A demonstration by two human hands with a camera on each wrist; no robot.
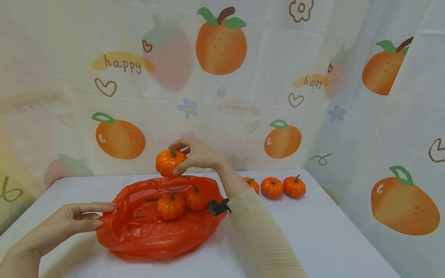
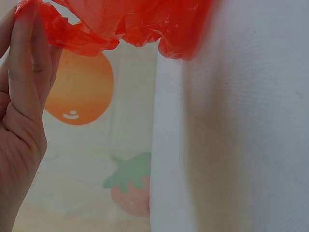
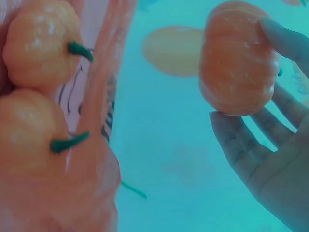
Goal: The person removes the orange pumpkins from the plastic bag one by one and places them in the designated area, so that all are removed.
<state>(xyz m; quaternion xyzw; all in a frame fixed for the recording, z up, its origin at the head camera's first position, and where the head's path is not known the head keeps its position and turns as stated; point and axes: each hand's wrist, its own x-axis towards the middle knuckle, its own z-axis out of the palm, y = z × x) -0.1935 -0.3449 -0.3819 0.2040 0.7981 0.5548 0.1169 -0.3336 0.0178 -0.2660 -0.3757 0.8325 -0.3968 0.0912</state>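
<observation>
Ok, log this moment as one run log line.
right hand: holds pumpkin above red bag | left hand: on bag edge | in bag: two pumpkins | table: three more

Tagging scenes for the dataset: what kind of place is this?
Probably a staged tabletop recording booth, not a real kitchen or shop: fruit-print curtains screen off a white table, and the only props are small toy pumpkins and a red plastic bag.

Three small orange pumpkins [image 1: 272,187] sat in a row on the white table [image 1: 313,231], right of centre, the leftmost partly hidden. A printed curtain [image 1: 222,96] filled the upper frame and the right side: oranges, faint strawberries, hearts, small flowers, the word "happy". A black clip [image 1: 218,207] showed near the centre.
</observation>
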